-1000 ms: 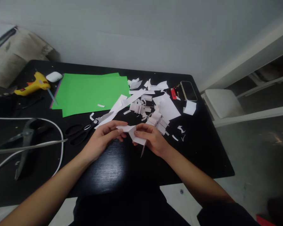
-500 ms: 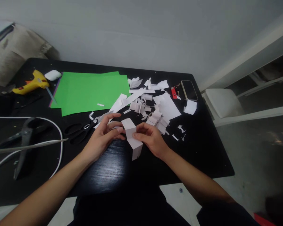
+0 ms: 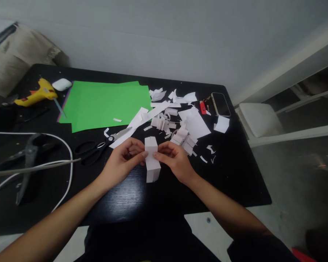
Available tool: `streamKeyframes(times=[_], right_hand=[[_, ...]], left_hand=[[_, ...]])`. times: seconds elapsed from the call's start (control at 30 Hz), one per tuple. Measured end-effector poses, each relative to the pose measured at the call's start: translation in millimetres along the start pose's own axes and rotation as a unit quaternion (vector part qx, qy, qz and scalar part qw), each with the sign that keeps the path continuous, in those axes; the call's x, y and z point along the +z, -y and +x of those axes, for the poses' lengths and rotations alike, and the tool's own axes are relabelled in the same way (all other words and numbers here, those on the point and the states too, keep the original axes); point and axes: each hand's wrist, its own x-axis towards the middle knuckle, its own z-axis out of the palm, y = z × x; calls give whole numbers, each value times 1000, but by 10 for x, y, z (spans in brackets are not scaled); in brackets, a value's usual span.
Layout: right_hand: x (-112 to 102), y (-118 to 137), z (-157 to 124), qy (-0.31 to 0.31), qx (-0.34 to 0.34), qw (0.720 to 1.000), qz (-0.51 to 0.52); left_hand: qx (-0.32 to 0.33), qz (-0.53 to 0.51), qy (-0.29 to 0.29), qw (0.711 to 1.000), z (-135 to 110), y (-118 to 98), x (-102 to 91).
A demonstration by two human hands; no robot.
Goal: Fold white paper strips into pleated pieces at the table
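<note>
A folded white paper piece [image 3: 152, 159] stands upright between my two hands over the black table [image 3: 235, 174]. My left hand [image 3: 125, 160] pinches its left side with closed fingers. My right hand [image 3: 172, 160] pinches its right side the same way. Black-handled scissors [image 3: 98, 147] lie just left of my left hand. A heap of white paper scraps [image 3: 180, 123] lies right behind my right hand.
Green paper sheets [image 3: 104, 103] cover the table's far middle. A yellow glue gun [image 3: 36, 95] and a white case [image 3: 61, 84] sit far left. Pliers [image 3: 27, 160] and a white cable [image 3: 60, 160] lie at left. A phone [image 3: 221, 104] and a red item [image 3: 201, 107] sit far right.
The paper piece went from flat and creased to a folded, upright shape. Both hands closed in on its sides and turned it vertical.
</note>
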Motion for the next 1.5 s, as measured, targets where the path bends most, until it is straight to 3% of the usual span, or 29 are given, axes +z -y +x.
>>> streamKeyframes(times=[0.93, 1.3, 1.4, 1.5], right_hand=[[-19, -36, 32, 11, -6, 999, 38], [-36, -78, 59, -37, -27, 998, 34], [-53, -52, 61, -77, -59, 993, 72], [-61, -17, 67, -99, -58, 987, 117]], left_hand=[[13, 65, -4, 998, 21, -74, -1], [17, 88, 11, 996, -15, 27, 82], [49, 103, -35, 993, -15, 54, 41], [90, 45, -142, 985, 46, 85, -82]])
